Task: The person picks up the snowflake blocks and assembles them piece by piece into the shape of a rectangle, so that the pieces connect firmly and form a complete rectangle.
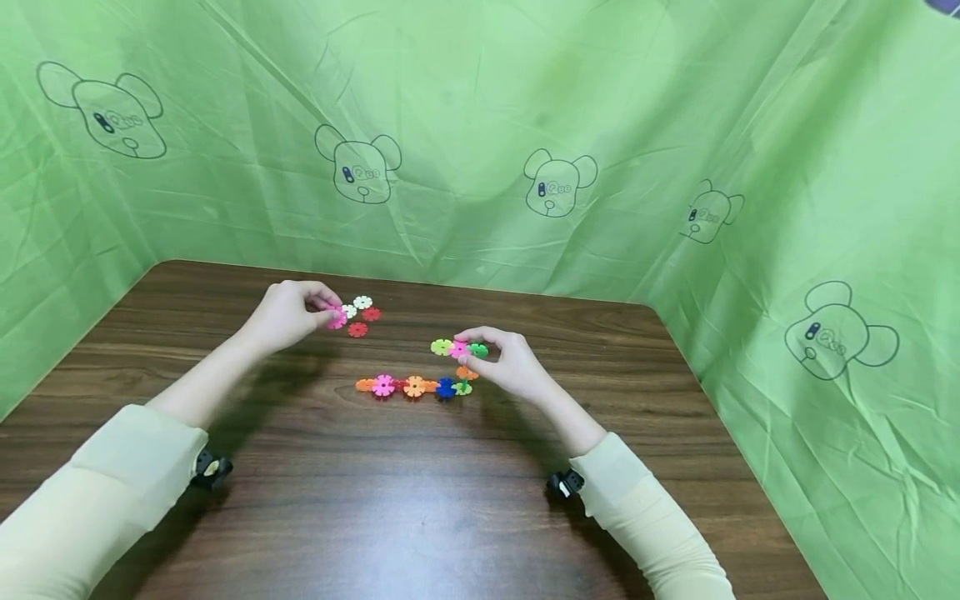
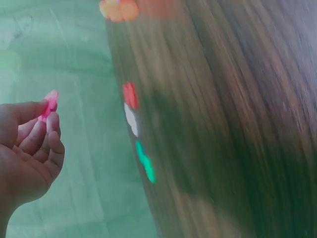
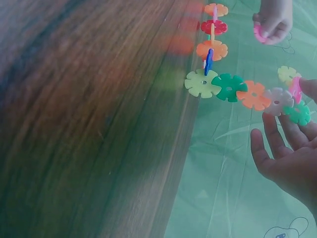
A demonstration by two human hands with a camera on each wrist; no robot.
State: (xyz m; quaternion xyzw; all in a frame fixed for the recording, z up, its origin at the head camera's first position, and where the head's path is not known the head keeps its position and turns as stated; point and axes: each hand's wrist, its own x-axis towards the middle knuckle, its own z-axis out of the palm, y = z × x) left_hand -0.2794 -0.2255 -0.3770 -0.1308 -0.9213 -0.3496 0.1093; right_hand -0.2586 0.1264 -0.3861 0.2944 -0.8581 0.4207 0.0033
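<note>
My left hand (image 1: 288, 315) pinches a pink snowflake disc (image 1: 337, 320) between thumb and fingers, raised over the back left of the table. In the left wrist view this pink disc (image 2: 49, 105) is seen nearly edge-on. My right hand (image 1: 510, 362) grips the end of a linked chain of snowflake discs, at a pink disc (image 1: 459, 349). A yellow-green disc (image 1: 442, 347) and a green disc (image 1: 478, 351) flank it. From there the chain turns at a light green disc (image 3: 202, 83) and runs left past a blue disc (image 1: 446, 387) to an orange disc (image 1: 365, 385).
Beside my left hand lie loose discs: a white disc (image 1: 363, 302), another white disc (image 1: 349, 311), a red disc (image 1: 371, 314) and a second red disc (image 1: 357, 330). Behind the wooden table (image 1: 420, 500) hangs a green cloth (image 1: 465, 233).
</note>
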